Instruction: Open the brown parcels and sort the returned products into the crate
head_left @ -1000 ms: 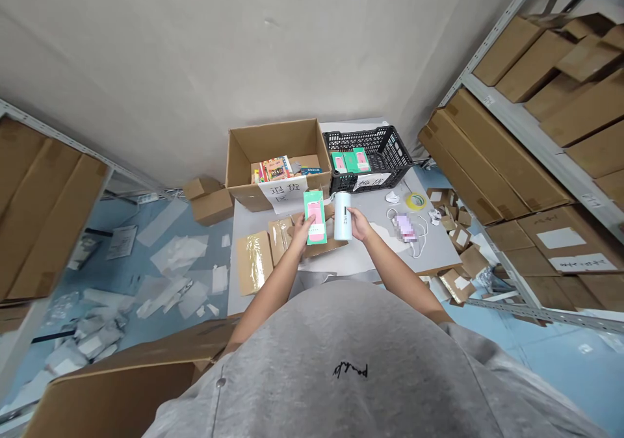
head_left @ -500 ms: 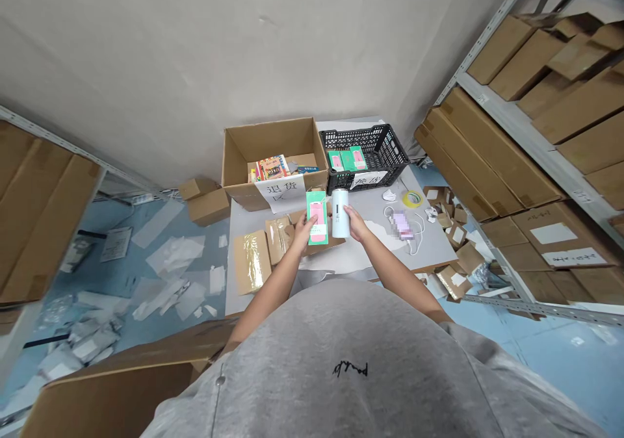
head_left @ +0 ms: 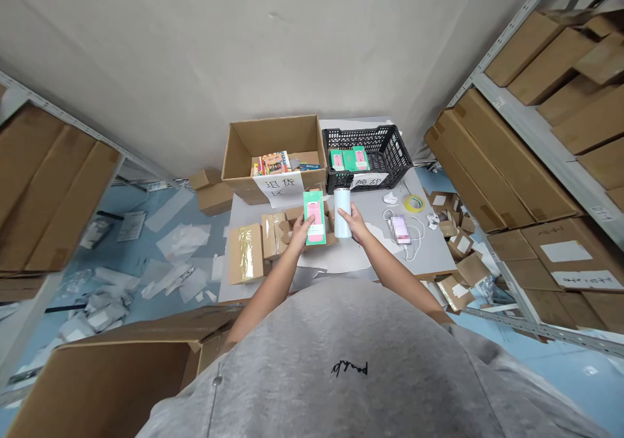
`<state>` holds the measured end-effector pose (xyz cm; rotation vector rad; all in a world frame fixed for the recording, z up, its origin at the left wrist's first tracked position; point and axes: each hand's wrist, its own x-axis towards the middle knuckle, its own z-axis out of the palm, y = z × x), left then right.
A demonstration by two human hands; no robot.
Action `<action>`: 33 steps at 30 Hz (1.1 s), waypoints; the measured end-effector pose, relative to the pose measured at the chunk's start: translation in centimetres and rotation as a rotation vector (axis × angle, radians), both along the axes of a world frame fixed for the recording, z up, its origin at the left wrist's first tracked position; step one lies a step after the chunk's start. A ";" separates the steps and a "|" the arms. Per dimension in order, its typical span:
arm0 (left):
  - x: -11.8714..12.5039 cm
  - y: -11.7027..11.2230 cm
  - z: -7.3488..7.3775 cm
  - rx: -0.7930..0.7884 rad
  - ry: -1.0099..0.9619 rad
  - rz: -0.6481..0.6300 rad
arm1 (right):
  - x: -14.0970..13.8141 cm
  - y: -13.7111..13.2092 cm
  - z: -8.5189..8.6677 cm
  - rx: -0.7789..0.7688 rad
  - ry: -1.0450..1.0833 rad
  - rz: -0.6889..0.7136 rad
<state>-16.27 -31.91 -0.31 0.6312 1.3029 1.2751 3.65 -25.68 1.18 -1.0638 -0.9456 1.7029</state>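
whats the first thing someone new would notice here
The eye goes first to the middle of the view, where the left hand holds up a green and pink box and the right hand grips a white cylindrical container. Just beyond them are an open cardboard box of colourful items and a black plastic crate. Cardboard cartons fill the shelves at right, and white paper scraps litter the blue floor at left.

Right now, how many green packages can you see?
4: one green package in the left hand; three more in the black plastic crate, left, middle, right. More could be hidden underneath.
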 end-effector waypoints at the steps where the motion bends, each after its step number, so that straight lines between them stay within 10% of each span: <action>1: 0.2 -0.1 0.0 -0.002 0.013 0.000 | 0.2 0.1 0.0 -0.005 0.001 0.011; 33: 1.3 -1.7 0.3 -0.038 -0.015 0.165 | 0.9 1.3 -1.2 -0.147 0.227 0.205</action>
